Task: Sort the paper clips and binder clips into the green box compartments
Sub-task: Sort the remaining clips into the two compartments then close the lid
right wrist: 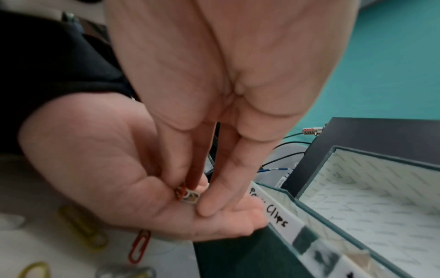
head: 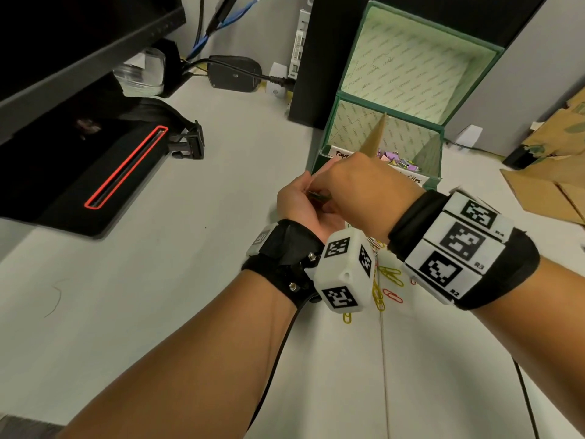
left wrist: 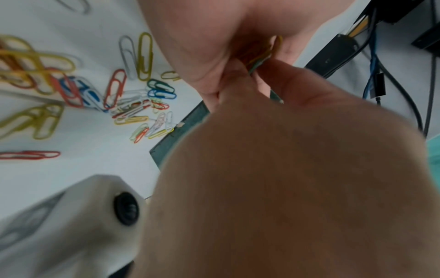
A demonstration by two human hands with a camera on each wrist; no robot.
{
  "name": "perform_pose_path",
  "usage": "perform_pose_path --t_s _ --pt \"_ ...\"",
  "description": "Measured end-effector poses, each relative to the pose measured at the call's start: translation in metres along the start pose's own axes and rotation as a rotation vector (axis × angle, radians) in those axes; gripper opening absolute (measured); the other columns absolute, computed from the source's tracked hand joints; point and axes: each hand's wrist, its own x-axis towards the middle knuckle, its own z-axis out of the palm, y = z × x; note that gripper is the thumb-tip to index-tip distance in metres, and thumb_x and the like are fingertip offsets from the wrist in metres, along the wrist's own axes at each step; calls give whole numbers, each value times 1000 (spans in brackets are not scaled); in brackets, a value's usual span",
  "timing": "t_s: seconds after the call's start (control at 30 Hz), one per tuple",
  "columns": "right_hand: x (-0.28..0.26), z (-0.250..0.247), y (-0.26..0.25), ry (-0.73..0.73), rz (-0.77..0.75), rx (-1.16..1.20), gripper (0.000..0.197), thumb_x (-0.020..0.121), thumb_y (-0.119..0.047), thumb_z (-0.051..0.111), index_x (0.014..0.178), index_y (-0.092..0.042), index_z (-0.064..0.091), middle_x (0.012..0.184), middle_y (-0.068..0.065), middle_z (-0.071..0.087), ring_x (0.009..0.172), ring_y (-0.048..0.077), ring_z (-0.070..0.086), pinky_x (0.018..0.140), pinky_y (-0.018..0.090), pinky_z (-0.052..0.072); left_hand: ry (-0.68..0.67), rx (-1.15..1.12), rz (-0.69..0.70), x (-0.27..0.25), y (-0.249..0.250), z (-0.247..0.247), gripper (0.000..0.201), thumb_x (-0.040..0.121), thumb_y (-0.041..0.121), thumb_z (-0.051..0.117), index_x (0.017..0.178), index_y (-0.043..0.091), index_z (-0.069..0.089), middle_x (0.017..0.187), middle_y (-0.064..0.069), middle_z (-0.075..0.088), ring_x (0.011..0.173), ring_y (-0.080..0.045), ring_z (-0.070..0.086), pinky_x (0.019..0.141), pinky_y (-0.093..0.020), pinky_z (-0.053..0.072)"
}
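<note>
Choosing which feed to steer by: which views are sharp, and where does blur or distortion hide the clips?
Head view: sharp, bent at the edges, but the right hand covers much of the left hand. Left wrist view: loose paper clips crisp mid-frame, smeared at the left edge; near skin blurred. Right wrist view: held clips fairly sharp, box label soft lower down.
</note>
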Motion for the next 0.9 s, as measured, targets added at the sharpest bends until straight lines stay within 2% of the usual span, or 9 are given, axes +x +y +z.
perform_pose_path --t_s 0.1,0.17,0.3,0.47,0.53,0.6,0.7,0.83,0.9 --pt "-4 -1 1 -17 -13 -36 26 96 -17 53 121 -18 62 104 7 66 92 24 66 64 29 43 -14 -13 -19 -1 -4 1 36 97 26 42 104 4 70 118 -16 66 115 -31 60 102 -44 43" --pt "-8 -2 -2 -24 -14 -74 26 96 -16 51 120 -16 61 99 8 63 90 28 65 63 31 43 -20 -10 -24 0 -7 0 37 97 26 41 114 5 67 123 -16 63 116 -31 59 102 -43 43" --pt "-10 -3 -6 -51 -44 -139 30 98 -15 48 128 -12 53 90 7 56 78 26 57 63 32 40 -38 32 -15 -1 -7 2 26 95 19 38 96 7 61 109 -16 60 95 -29 60 83 -38 47" --pt "-1 -6 0 -26 -45 -65 24 96 -21 52 117 -21 64 90 4 63 84 25 65 70 32 52 1 -56 22 0 -4 4 21 96 20 44 97 8 61 104 -14 61 106 -28 60 101 -41 44" --pt "0 -7 8 -29 -11 52 22 93 -21 57 110 -24 70 93 -1 69 86 21 66 78 32 55 0 -65 28 -2 -1 6 34 100 23 40 85 3 63 84 -14 64 90 -27 62 92 -38 49" --pt "-2 -13 20 31 85 339 17 89 -21 67 105 -25 74 91 -5 72 83 11 66 76 25 54 -38 -61 30 -4 1 8 41 102 24 36 83 -1 63 75 -16 67 80 -28 63 82 -38 51" --pt "-9 -26 39 175 257 745 10 82 -19 76 89 -25 73 76 -11 71 64 -3 67 60 9 50 -95 -57 15 -3 4 7 45 103 26 31 97 -5 63 89 -23 70 104 -34 62 95 -44 47" --pt "3 -39 60 368 442 882 9 80 -17 78 87 -21 74 75 0 74 68 7 72 69 22 59 -126 -49 -16 -1 9 5 53 103 30 27 106 -8 64 101 -24 69 117 -33 57 106 -42 42" --pt "14 -36 67 346 476 782 15 80 -21 78 95 -21 74 84 1 74 77 13 72 77 26 58 -133 -56 -24 0 10 5 54 103 31 26 107 -7 64 101 -24 69 116 -33 58 105 -42 43"
